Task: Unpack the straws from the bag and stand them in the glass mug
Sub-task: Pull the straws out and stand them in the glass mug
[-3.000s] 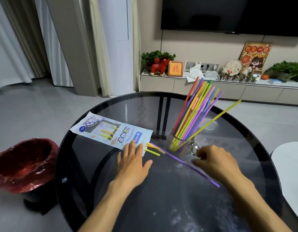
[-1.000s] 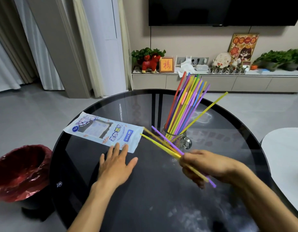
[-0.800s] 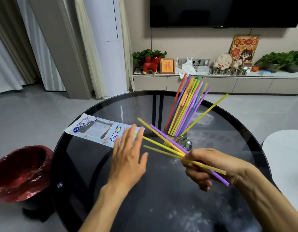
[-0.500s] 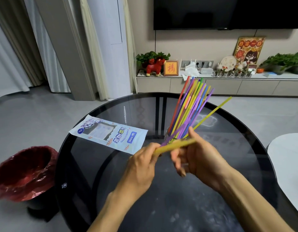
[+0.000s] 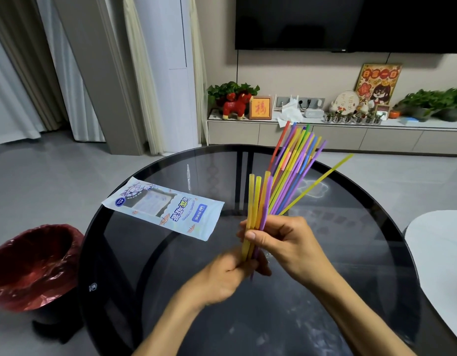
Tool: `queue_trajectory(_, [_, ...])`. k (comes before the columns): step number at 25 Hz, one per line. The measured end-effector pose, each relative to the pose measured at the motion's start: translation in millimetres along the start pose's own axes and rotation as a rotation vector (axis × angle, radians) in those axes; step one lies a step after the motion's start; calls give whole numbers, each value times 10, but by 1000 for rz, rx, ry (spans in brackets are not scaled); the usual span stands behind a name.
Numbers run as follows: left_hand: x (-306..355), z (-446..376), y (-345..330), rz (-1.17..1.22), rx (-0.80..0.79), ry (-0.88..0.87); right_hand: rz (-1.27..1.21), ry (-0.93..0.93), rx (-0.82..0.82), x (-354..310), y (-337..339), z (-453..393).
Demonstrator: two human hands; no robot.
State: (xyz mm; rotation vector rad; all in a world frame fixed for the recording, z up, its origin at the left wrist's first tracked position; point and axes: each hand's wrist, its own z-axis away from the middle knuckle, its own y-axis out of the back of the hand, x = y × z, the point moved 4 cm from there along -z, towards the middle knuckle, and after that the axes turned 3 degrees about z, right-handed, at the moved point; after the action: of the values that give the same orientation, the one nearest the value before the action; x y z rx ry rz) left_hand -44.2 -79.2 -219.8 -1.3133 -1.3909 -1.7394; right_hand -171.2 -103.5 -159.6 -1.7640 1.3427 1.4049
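- Head view: both hands were raised over the middle of the round glass table [image 5: 376,253], pinching one small bundle of straws [image 5: 257,199], yellow, orange and purple, held nearly upright.
- Right hand [image 5: 286,242] wrapped its fingers round the bundle's middle, thumb across the front.
- Left hand [image 5: 222,276] sat just below, fingers clamped on the bottom ends.
- Other straws [image 5: 296,163] fanned up behind; the mug was hidden by the hands.
- The bag [image 5: 165,208] lay flat near the table's left edge.

Glossy dark glass table [image 5: 350,253], shiny printed plastic bag [image 5: 165,208], smooth plastic straws [image 5: 258,201]
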Motion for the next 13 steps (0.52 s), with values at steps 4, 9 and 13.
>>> queue_trajectory(4, [-42,-21,-20,-80,-39,51,68,-50,-98,137,41,-34])
queue_trajectory(9, [-31,-21,66,-104,182,64,-19,-84,211,121,324,-149])
queue_trajectory(13, [-44,8,254,54,452,50,-249,-109,605,53,997,-437])
